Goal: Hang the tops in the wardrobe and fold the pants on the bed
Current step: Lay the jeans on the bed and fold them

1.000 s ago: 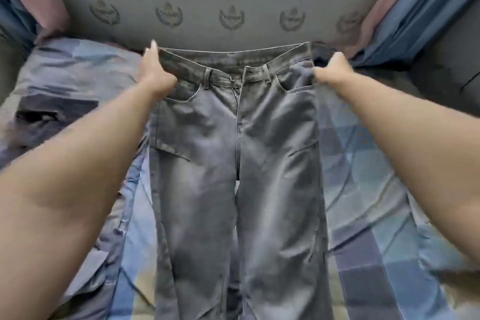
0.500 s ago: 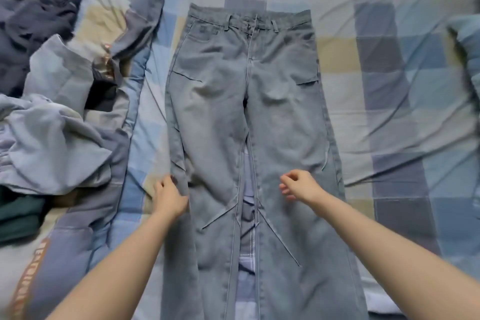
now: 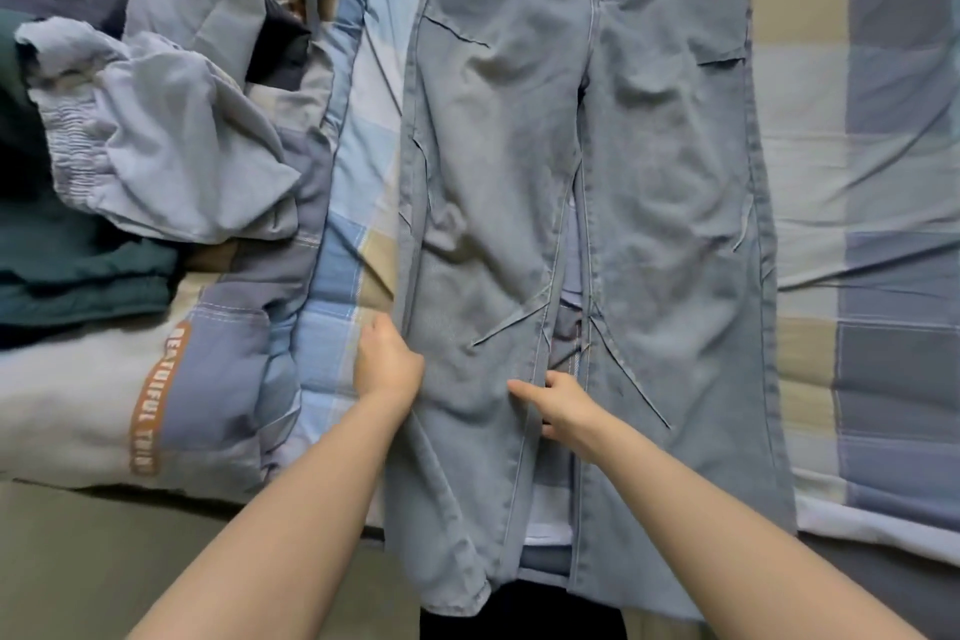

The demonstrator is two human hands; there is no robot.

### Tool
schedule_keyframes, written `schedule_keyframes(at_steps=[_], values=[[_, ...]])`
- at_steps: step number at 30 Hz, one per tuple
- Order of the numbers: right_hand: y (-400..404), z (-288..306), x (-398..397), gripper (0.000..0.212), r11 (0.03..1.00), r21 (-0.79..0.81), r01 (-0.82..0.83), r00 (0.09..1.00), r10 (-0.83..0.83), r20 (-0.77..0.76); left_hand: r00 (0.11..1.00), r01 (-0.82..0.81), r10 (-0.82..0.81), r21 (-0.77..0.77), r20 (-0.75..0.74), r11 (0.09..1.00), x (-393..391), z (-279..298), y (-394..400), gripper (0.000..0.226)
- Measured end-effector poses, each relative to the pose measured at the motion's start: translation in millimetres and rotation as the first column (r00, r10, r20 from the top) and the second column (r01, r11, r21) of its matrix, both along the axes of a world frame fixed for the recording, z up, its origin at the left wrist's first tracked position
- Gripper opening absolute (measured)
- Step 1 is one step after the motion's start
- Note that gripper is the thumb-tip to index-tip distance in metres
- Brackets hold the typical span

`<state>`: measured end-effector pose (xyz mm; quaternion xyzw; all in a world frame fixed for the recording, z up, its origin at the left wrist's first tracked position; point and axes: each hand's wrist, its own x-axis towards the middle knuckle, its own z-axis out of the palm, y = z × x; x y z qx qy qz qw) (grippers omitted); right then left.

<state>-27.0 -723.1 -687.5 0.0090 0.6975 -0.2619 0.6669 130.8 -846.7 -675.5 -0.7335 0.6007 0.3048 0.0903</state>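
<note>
Since half a second ago both hands have slid down the faded blue denim jeans (image 3: 587,161), spread flat on the checked bed sheet (image 3: 857,130). The left hand (image 3: 387,361) grasps the left leg's outer seam; the right hand (image 3: 563,408) pinches its inner seam. No fold yet made; the heap of crumpled clothes (image 3: 156,135) waits.

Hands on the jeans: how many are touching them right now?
2. The left hand grips the outer edge of the jeans' left leg; the right hand holds that leg's inner edge, at the gap between the legs. Fingertips are partly hidden.
</note>
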Motion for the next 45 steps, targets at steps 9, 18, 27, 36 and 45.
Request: schedule_keyframes(at_steps=[9, 18, 27, 36, 45], values=[[74.6, 14.1, 48.7, 0.034, 0.972, 0.043, -0.232, 0.964, 0.223, 0.145, 0.994, -0.102, 0.086, 0.281, 0.071, 0.954, 123.9, -2.9, 35.4, 0.019], [106.7, 17.0, 54.2, 0.047, 0.985, -0.011, -0.172, 0.916, 0.165, 0.366, 0.963, 0.029, 0.124, 0.554, -0.237, 0.832, 192.1, 26.4, 61.9, 0.022], [111.8, 24.7, 37.0, 0.021, 0.561, 0.252, -0.788, 0.453, 0.806, -0.38, 0.911, 0.317, -0.355, 0.198, 0.207, 0.928, 152.1, 29.0, 89.7, 0.034], [144.8, 26.6, -119.5, 0.034, 0.955, 0.288, -0.076, 0.544, 0.282, -0.79, 0.868, 0.417, -0.251, 0.355, -0.427, 0.837, -27.5, 8.6, 146.1, 0.026], [183.1, 21.6, -174.6, 0.026, 0.976, 0.212, 0.048, 0.819, 0.083, -0.567, 0.882, 0.105, 0.163, 0.522, -0.443, 0.847, -92.7, -11.3, 178.8, 0.015]])
